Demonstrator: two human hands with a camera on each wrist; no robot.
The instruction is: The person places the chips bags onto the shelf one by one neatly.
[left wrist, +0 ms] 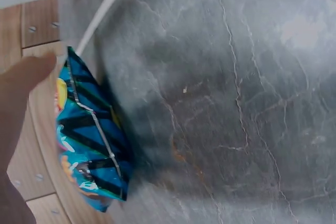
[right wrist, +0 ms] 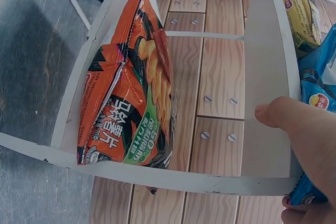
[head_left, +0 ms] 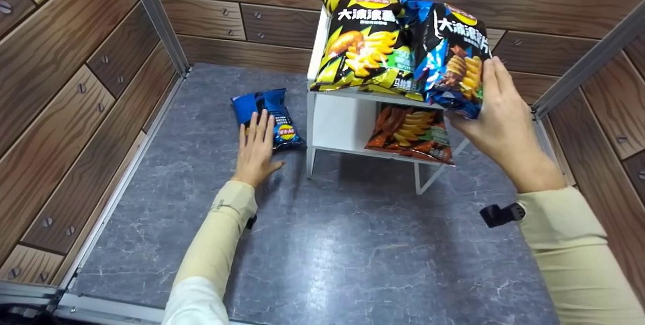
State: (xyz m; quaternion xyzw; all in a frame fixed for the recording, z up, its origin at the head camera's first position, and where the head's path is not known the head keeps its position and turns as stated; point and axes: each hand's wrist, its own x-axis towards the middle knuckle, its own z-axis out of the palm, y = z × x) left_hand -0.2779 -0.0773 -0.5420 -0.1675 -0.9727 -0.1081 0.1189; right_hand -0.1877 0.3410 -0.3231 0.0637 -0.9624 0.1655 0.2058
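the grey floor (head_left: 363, 244) opens wide in front of the white shelf (head_left: 342, 119), and another broad strip runs between the shelf and the left one of the wood-print walls (head_left: 121, 65). at the back the shelf stands close to the wall. up on its top board the yellow bag (head_left: 365, 45) reaches over the front edge, and the upper blue bag (head_left: 453, 58) sits to the right of it, its lower end hanging past that same edge. on the lower board the orange bag (head_left: 410, 133) lies toward the right, with white board showing to its left.

four bags in all: one yellow, one orange, two blue. the floor blue bag (head_left: 258, 99) lies just left of the shelf, near its front leg.

the right hand (head_left: 509, 123) grips the upper blue bag by its right side, fingers running up along it. the left hand (head_left: 258, 151) is spread over the floor blue bag, fingers straight, thumb out; whether it touches, i cannot tell.

the upper blue bag is glossy and puffed, blue and black, tilted, with white lettering and ridged chips printed on it. the floor blue bag shows a yellow-and-red logo.
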